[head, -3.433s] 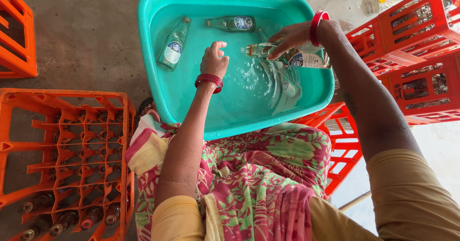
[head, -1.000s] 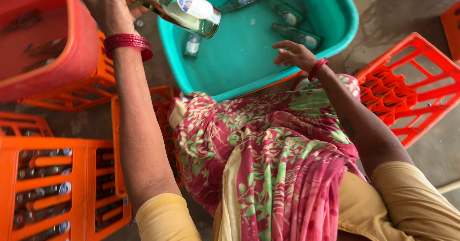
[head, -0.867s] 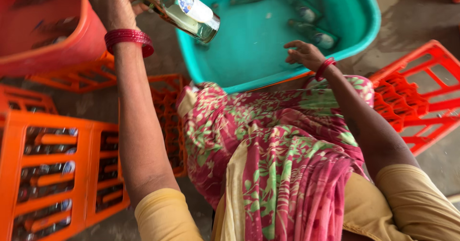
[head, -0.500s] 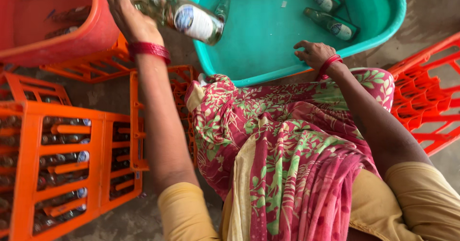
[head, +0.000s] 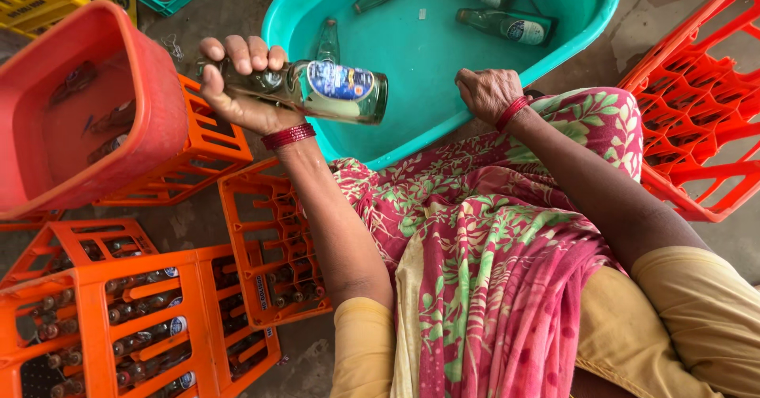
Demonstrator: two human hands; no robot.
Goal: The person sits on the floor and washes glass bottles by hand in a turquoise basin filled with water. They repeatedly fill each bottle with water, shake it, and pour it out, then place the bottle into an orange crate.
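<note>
My left hand (head: 237, 81) grips a clear glass bottle (head: 317, 91) with a blue label, held sideways over the near left rim of a teal tub (head: 412, 65). My right hand (head: 487, 93) rests on the tub's near rim, fingers curled over the edge, holding no bottle. Several more glass bottles (head: 507, 24) lie in the water at the tub's far side, and one (head: 327, 43) stands near its left wall. Both wrists wear red bangles.
A red tub (head: 150, 89) holding bottles sits at the left on orange crates (head: 214, 140). Orange crates filled with bottles (head: 119, 319) stand at lower left, an orange crate (head: 273, 247) beside my knee, empty orange-red crates (head: 697, 113) at right. Yellow and teal crates lie at top left.
My left hand has lifted a bottle out of the teal tub and carried it leftward, now lower and level. My right hand moved from the water to the tub's near rim.
</note>
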